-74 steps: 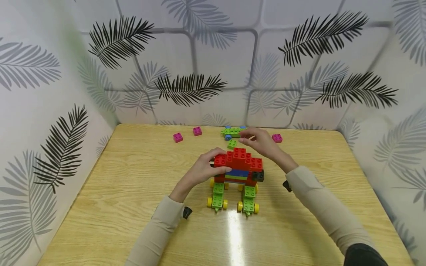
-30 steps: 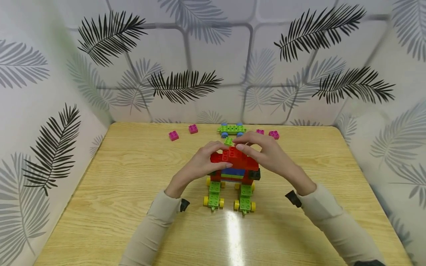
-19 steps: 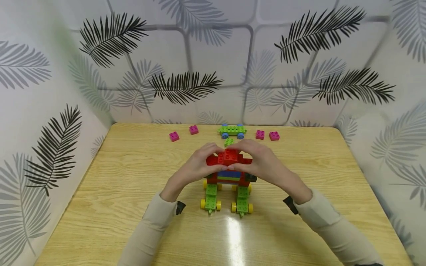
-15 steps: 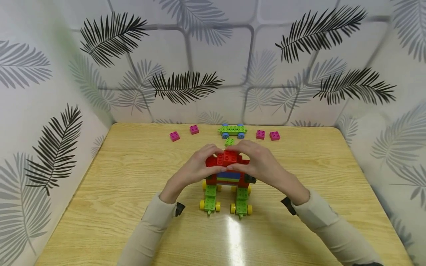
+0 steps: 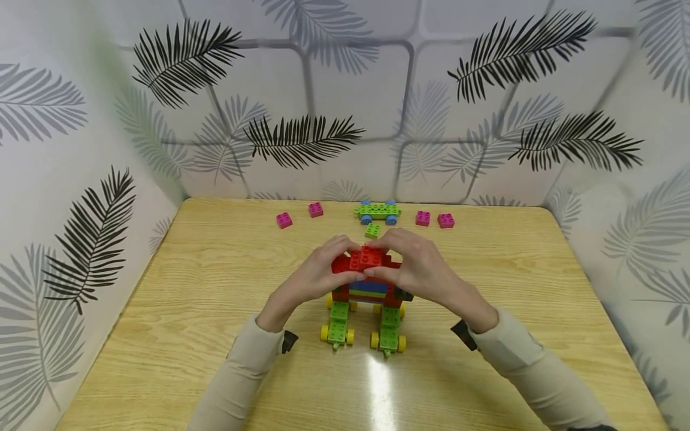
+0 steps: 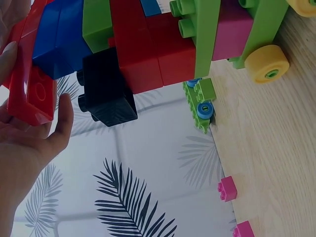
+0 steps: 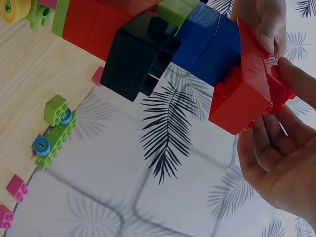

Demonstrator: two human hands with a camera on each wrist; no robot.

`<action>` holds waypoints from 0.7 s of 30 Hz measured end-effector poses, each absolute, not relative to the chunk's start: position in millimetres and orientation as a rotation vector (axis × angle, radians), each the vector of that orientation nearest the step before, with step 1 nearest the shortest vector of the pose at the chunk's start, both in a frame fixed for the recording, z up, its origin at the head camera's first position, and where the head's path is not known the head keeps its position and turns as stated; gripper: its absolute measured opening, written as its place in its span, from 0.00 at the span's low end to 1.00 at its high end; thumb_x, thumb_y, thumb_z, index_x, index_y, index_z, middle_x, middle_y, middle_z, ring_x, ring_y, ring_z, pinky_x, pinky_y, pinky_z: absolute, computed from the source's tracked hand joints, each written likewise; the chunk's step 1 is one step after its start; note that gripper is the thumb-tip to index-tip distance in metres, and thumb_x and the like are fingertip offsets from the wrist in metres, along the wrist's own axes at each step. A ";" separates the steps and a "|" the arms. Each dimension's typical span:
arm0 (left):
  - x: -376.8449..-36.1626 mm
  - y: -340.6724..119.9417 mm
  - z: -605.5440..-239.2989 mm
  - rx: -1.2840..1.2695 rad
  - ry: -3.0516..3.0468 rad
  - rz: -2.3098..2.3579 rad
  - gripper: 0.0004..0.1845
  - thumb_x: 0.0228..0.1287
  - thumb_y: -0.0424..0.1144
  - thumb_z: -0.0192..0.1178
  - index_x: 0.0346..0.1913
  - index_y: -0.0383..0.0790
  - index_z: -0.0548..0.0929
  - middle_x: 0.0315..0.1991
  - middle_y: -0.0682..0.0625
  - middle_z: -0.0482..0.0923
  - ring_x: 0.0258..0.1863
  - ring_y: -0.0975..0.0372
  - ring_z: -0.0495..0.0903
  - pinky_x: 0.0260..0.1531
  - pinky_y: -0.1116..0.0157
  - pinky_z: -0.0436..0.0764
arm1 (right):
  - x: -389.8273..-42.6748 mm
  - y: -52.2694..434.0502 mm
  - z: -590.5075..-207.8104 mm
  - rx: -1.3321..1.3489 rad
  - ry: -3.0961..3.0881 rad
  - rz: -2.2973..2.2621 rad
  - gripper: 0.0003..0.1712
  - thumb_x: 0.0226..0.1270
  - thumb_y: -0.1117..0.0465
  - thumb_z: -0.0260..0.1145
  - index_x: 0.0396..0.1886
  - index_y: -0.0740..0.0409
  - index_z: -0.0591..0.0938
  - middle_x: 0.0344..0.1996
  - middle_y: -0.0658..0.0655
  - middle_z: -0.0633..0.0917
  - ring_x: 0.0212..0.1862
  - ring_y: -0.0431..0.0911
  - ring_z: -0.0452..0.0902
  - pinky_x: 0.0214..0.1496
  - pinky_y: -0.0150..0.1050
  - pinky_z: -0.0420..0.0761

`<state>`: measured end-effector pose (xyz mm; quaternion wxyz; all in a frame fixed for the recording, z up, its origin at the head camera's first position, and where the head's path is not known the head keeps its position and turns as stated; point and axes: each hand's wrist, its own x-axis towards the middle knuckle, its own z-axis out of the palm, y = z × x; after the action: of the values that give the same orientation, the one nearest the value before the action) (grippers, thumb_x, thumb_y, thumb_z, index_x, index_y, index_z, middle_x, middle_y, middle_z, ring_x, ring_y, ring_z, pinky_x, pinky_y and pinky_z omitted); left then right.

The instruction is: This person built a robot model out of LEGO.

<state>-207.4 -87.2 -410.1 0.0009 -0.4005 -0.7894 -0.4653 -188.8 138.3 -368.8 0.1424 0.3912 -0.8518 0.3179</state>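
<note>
A toy-brick model stands on the table, with red bricks [image 5: 371, 255] stepped along its top and blue bricks [image 5: 368, 286] beneath. Two green wheeled bases [image 5: 389, 338] with yellow wheels support it. My left hand [image 5: 312, 269] grips the red top bricks from the left, thumb in front and fingers behind. From the right, my right hand [image 5: 426, 266] holds the same red top, thumb almost meeting the left one. Black bricks [image 7: 140, 57] jut from the model's end in the right wrist view. Both hands partly cover the upper bricks.
Behind the model lie a small green brick [image 5: 372, 231] and a green wheeled base [image 5: 378, 211] with blue wheels. Pink bricks [image 5: 284, 220] lie to the back left, and more pink bricks [image 5: 445, 220] to the back right. A leaf-patterned wall [image 5: 356, 90] borders the wooden table [image 5: 205, 287].
My right hand has come from behind the model to grip its red top, uncovering the wheeled base and a pink brick. The model has shifted slightly left and nearer. My left hand keeps its hold.
</note>
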 end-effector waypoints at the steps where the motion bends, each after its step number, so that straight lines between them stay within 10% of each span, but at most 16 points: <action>1: -207.2 -87.5 -410.7 -1.263 -2.473 -1.458 0.17 0.61 0.38 0.66 0.52 0.40 0.78 0.43 0.51 0.75 0.41 0.61 0.72 0.39 0.67 0.78 | -188.3 137.8 -369.1 1.130 -2.451 0.917 0.22 0.51 0.57 0.78 0.45 0.59 0.85 0.36 0.51 0.84 0.36 0.41 0.76 0.35 0.33 0.80; 21: -202.8 -93.1 -413.9 -1.326 -2.422 -1.376 0.16 0.62 0.35 0.64 0.51 0.38 0.75 0.42 0.49 0.73 0.38 0.61 0.69 0.34 0.68 0.75 | -180.8 129.6 -369.5 1.087 -2.461 0.994 0.22 0.51 0.58 0.78 0.46 0.59 0.84 0.35 0.51 0.84 0.36 0.42 0.76 0.36 0.34 0.79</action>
<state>-202.8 -93.1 -413.9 0.0283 -0.4298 -0.7847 -0.4458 -180.8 129.6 -369.5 0.1362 0.3755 -0.8501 0.3433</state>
